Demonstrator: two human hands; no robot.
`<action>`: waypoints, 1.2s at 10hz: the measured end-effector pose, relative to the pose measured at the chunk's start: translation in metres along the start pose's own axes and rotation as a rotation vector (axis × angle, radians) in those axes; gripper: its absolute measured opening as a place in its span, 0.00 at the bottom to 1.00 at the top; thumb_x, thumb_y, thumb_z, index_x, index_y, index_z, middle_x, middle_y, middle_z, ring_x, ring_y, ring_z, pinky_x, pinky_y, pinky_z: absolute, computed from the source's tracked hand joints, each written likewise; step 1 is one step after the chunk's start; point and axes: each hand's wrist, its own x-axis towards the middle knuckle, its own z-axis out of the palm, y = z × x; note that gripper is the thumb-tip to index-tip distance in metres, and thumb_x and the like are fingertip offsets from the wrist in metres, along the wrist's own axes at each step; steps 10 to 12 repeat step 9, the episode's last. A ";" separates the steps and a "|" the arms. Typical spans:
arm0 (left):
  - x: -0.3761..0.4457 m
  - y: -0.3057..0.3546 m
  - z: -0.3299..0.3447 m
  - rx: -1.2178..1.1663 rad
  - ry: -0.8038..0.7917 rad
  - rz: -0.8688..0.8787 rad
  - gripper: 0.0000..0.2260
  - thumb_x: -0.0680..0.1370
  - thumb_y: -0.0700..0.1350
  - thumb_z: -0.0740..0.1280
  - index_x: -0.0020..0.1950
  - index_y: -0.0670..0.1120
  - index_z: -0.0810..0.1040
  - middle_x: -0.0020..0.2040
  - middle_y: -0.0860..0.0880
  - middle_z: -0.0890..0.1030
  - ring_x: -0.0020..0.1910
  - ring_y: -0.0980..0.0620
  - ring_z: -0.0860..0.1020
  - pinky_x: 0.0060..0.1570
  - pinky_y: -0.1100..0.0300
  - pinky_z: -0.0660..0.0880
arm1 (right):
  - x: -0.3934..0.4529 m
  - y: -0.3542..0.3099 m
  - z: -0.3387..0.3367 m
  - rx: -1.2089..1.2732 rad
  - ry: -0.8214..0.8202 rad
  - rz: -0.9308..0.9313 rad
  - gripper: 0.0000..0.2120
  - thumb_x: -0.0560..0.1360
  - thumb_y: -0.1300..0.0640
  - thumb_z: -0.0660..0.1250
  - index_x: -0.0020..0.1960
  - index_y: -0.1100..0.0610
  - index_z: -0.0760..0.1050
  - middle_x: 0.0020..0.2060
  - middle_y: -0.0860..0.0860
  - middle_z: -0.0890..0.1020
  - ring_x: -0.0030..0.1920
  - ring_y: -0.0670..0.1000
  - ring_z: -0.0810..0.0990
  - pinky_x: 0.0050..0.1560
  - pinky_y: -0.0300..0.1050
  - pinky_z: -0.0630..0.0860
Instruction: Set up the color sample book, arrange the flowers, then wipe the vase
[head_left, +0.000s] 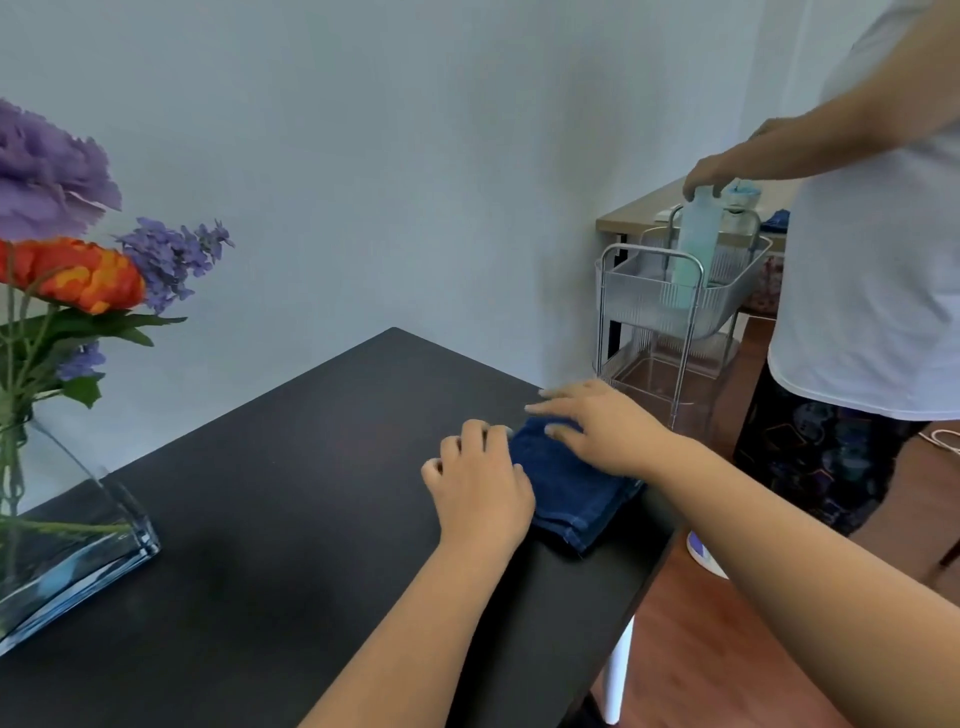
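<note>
A folded dark blue cloth (569, 493) lies near the right edge of the black table (270, 519). My right hand (597, 431) rests flat on top of the cloth with its fingers spread. My left hand (480, 488) sits at the cloth's left edge, fingers curled against it. At the far left stands a clear blue-tinted glass vase (78, 551) holding purple and orange artificial flowers (78, 270). No color sample book is in view.
Another person in a white shirt (872, 260) stands at the right, hand on a pale bottle (696, 244) in a wire-and-plastic cart (675, 306). A wooden desk (649, 208) is behind the cart. Wooden floor lies right of the table.
</note>
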 end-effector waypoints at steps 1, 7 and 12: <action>-0.007 0.010 0.003 0.021 -0.075 0.083 0.22 0.82 0.56 0.55 0.75 0.53 0.63 0.77 0.55 0.61 0.76 0.50 0.57 0.71 0.44 0.49 | -0.014 -0.004 0.012 -0.165 -0.129 0.093 0.25 0.81 0.46 0.55 0.76 0.49 0.60 0.76 0.50 0.62 0.73 0.53 0.61 0.73 0.49 0.57; -0.036 -0.011 0.007 0.025 -0.354 0.080 0.33 0.79 0.67 0.39 0.80 0.53 0.40 0.80 0.53 0.38 0.77 0.50 0.33 0.64 0.43 0.23 | -0.027 -0.001 0.021 -0.067 -0.187 0.251 0.28 0.80 0.40 0.52 0.78 0.46 0.53 0.77 0.47 0.58 0.76 0.50 0.55 0.74 0.56 0.52; -0.054 -0.066 -0.017 -0.040 -0.305 0.015 0.31 0.78 0.68 0.39 0.78 0.60 0.38 0.77 0.60 0.32 0.74 0.54 0.26 0.61 0.46 0.19 | -0.021 -0.064 -0.002 0.358 0.275 0.050 0.29 0.80 0.40 0.53 0.78 0.43 0.50 0.74 0.44 0.63 0.74 0.46 0.59 0.71 0.43 0.57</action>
